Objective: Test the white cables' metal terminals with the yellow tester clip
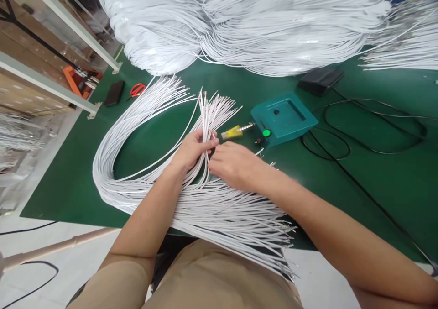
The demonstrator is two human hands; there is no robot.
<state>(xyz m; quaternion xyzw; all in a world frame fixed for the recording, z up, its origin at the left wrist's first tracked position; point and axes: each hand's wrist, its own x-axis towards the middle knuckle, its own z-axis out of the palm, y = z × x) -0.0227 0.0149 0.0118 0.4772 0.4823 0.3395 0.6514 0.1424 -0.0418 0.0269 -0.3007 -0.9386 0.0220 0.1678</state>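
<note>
My left hand [195,150] is closed around a bunch of white wires [205,112], thumb across the front, their ends fanning out above it. Right beside it, my right hand [232,165] has its fingers curled in at the lower part of that bunch. A small dark spot shows between the two hands, and what the right fingertips pinch is hidden. Under both forearms lies a long bundle of white wires [106,163], bent in a U on the table. Just past my right hand is a teal machine [285,117] with a green button and a yellow-tipped front part [232,132].
Large heaps of white wire [294,26] line the back of the green table [376,181]. A black pedal [320,80] and looping black cable [369,151] lie at right. Red-handled scissors [137,90] and a dark flat object [114,93] lie at far left, near metal posts [73,90].
</note>
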